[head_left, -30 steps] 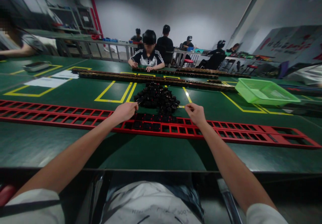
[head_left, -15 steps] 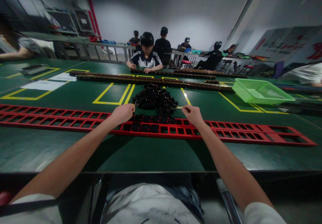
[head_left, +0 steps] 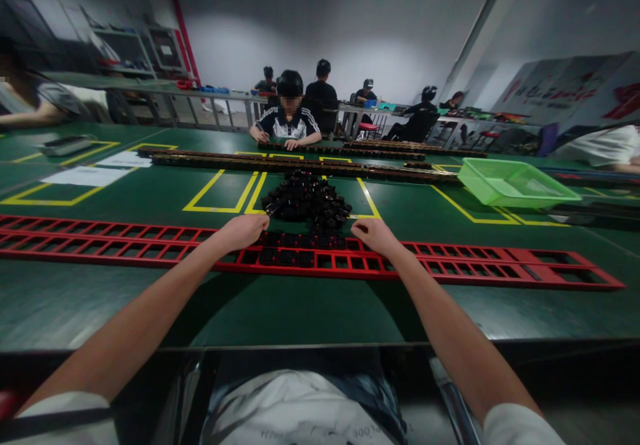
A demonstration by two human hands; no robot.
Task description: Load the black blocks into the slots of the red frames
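My left hand (head_left: pixel 243 231) is closed at the left edge of a heap of small black parts (head_left: pixel 303 198). A shiny dark piece shows at its fingertips, but I cannot tell whether it is held. On the heap's right side my right hand (head_left: pixel 376 235) has its fingers pinched together; anything between them is hidden. Both hands are over a long red frame (head_left: pixel 450 267) with two rows of slots. Square black parts (head_left: pixel 287 257) sit in several slots near its middle, between my hands.
Long dark strips (head_left: pixel 210 160) lie across the green table behind the heap. A light green basket (head_left: pixel 517 185) stands at the right. White papers (head_left: pixel 85 176) and a metal case (head_left: pixel 65 145) are at the left. A co-worker (head_left: pixel 289 115) sits opposite; others are farther back.
My right hand has moved a little left and nearer to me, closer to the black parts in the frame. My left hand stays beside the heap, slightly lower. The view has shifted slightly.
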